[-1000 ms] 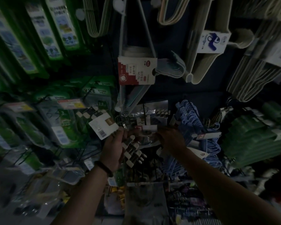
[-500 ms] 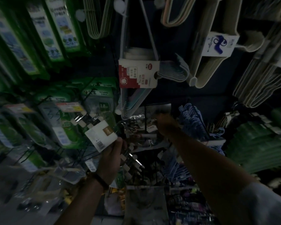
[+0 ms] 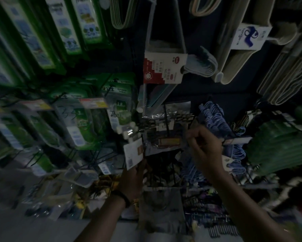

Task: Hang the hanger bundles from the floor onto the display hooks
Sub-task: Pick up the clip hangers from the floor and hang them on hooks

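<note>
The left hand (image 3: pixel 134 179) has carried the hanger bundle (image 3: pixel 129 137) rightward, its grip pinching the card. The bundle's long axis runs 11 to 5; the display hook (image 3: pixel 167 123) lies at 2 o'clock. The right hand (image 3: pixel 206 151) is nearer the hook, its fingers curled, but I cannot tell whether it holds anything.

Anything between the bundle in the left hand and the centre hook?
Yes: clear packets already hang on the wire hook, beside the bundle the left hand grips. The right hand is at their edge; its hold is too dark to read.
</note>
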